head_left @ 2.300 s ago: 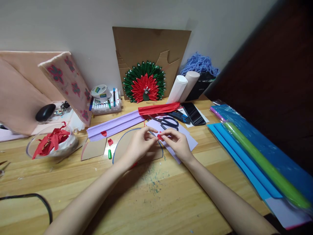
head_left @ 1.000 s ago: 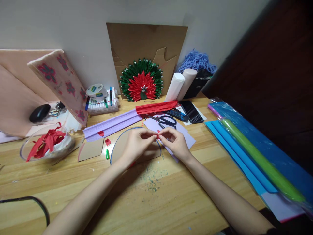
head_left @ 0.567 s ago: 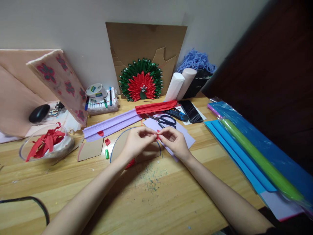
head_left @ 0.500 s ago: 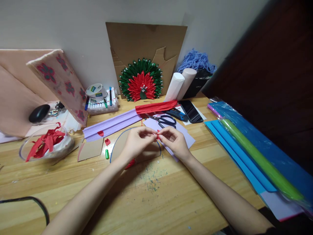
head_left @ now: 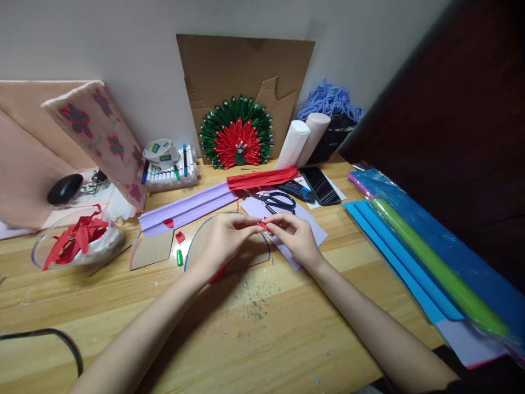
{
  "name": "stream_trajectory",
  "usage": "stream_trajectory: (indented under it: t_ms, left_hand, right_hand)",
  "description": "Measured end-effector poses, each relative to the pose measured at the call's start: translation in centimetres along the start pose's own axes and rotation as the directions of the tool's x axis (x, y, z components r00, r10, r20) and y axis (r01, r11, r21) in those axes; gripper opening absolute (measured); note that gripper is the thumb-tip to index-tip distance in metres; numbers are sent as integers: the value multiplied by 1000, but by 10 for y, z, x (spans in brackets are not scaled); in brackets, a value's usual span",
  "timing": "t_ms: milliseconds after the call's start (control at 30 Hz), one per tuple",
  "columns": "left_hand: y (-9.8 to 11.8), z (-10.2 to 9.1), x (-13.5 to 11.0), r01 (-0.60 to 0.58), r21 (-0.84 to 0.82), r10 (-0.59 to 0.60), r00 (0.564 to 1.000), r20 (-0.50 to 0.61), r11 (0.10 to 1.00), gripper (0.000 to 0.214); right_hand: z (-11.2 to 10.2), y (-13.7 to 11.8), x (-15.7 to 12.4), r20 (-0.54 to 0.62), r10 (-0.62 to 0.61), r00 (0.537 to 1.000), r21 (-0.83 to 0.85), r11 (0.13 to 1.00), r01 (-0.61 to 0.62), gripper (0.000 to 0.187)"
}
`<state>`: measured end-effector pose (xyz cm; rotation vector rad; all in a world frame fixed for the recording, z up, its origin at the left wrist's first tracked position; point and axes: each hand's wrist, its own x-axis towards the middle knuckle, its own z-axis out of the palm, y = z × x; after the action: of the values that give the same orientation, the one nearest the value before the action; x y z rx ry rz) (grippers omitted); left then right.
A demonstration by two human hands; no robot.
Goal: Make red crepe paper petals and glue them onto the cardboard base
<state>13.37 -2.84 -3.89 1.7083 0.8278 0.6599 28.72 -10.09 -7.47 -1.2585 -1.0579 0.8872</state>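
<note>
My left hand (head_left: 225,241) and my right hand (head_left: 294,236) meet fingertip to fingertip over the desk, both pinched on a small red paper piece (head_left: 263,225). Under them lies a half-round cardboard piece with a blue edge (head_left: 250,253) and a lilac paper sheet (head_left: 287,216). Black scissors (head_left: 274,201) rest on that sheet just beyond my fingers. A bit of red paper shows under my left wrist (head_left: 217,273).
A lilac crepe roll (head_left: 188,208) and a red crepe roll (head_left: 262,178) lie behind the hands. A clear bowl of red scraps (head_left: 76,241) stands left, blue and green paper rolls (head_left: 435,262) right. A phone (head_left: 322,186), markers (head_left: 170,172) and a red-green paper fan (head_left: 237,134) are at the back.
Both hands stay pinched on the red piece and have shifted slightly away from me; the fingers have worked the piece a little. The view has drifted slightly.
</note>
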Motion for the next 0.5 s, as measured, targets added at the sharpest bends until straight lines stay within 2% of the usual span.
stream_trajectory:
  t_ms: [233, 500]
  left_hand:
    - [-1, 1, -1, -50, 19, 50, 999, -18, 999, 10]
    - [2, 2, 0, -15, -69, 14, 1000, -17, 998, 13]
  right_hand:
    - [-1, -1, 1, -19, -14, 1000, -24, 1000, 13, 17]
    - [-2, -2, 1, -26, -31, 999, -18, 999, 30, 19]
